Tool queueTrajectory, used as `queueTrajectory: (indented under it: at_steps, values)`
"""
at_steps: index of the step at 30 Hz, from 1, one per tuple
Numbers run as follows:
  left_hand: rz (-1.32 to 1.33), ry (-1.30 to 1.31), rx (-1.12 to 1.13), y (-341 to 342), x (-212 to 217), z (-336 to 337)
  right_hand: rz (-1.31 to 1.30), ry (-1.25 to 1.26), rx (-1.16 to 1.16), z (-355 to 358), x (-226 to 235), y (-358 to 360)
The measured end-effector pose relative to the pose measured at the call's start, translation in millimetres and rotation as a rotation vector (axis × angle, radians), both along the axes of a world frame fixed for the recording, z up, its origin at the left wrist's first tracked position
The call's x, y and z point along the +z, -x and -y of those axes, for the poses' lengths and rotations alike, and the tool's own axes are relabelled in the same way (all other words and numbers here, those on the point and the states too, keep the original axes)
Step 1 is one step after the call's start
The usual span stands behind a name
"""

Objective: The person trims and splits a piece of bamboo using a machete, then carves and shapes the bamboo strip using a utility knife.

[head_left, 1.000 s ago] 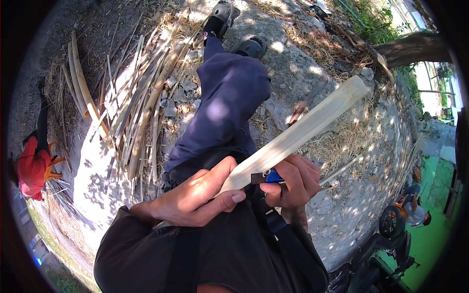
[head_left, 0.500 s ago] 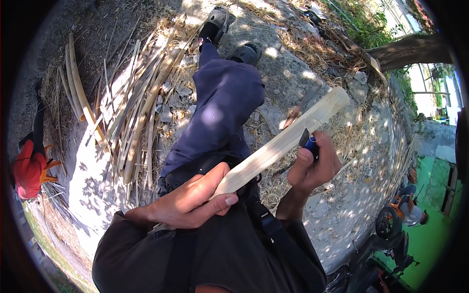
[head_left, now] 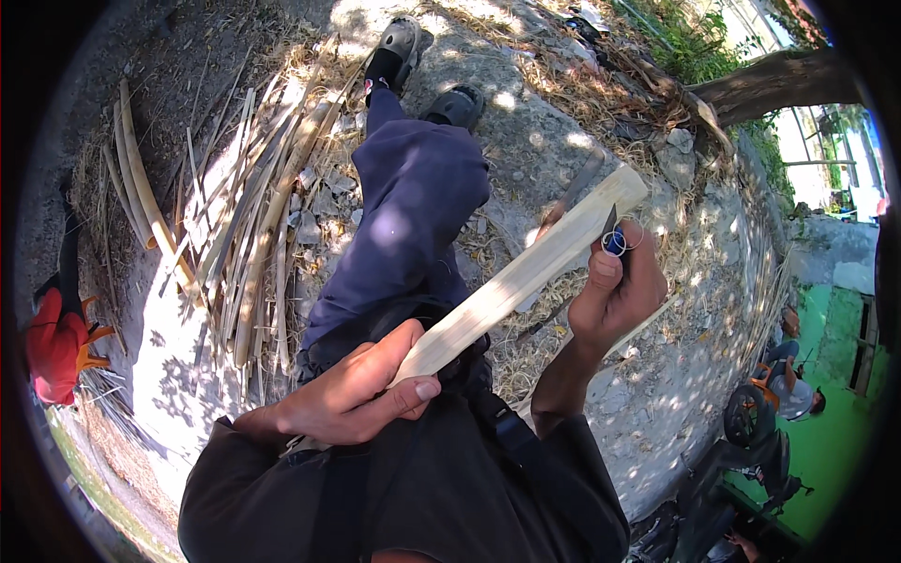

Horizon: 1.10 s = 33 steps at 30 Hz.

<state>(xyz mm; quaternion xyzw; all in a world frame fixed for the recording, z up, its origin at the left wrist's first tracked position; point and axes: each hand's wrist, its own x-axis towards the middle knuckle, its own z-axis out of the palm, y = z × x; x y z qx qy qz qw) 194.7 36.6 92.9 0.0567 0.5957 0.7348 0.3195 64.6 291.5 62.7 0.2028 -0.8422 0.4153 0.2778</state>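
Observation:
My left hand point(head_left: 352, 389) is closed around the lower end of a pale, flat bamboo slat point(head_left: 526, 279), which slants up to the right in front of my body. Fine lengthwise lines run along its face. In my closed right hand point(head_left: 621, 291) is a small knife point(head_left: 613, 240) with a blue handle and a short dark blade pointing up. The blade is beside the slat's upper right edge; whether it touches is unclear. A thin pale curl loops around the knife's handle near my fingers. My legs in dark blue trousers point(head_left: 413, 188) stretch out ahead.
Split bamboo strips point(head_left: 258, 225) lie piled on the left. A long-bladed tool point(head_left: 577, 180) rests on the ground behind the slat. A person in red point(head_left: 54, 342) is at the far left; another person point(head_left: 793, 389) sits near a motorcycle point(head_left: 746, 422) at right. A tree trunk point(head_left: 779, 86) leans at upper right.
My right hand with the knife has shifted slightly right and up, and the blade has swung off the slat's face toward its edge. The slat has moved a little left.

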Motion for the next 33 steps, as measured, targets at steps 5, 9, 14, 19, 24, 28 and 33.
queueTrajectory:
  at_steps: [5, 9, 14, 19, 24, 28, 33]
  values:
    - [0.172, -0.088, 0.012, 2.5, -2.8, -1.5, -0.005, 0.146, 0.064, -1.8, -15.8, -5.3]
    - [0.189, -0.133, 0.064, 1.7, -0.3, -1.9, 0.007, 0.135, 0.124, 3.7, -9.7, -14.7]
    - [0.208, -0.110, 0.051, 0.3, 2.0, -2.1, 0.189, 0.346, 0.129, 2.3, 0.8, -9.6]
    - [0.171, -0.092, 0.039, 1.0, 1.2, -4.6, 0.384, 0.555, 0.288, 6.7, 8.1, -4.0]
    - [0.190, -0.109, 0.034, 0.4, 0.5, -2.6, 0.282, 0.446, 0.243, 11.8, 17.4, 3.4]
    - [0.175, -0.089, 0.026, 1.7, 0.7, -3.8, 0.311, 0.368, 0.164, 10.0, 19.8, 3.5]
    - [0.180, -0.075, 0.022, 1.4, -0.4, -3.7, 0.260, 0.325, 0.113, 14.5, 17.1, 4.5]
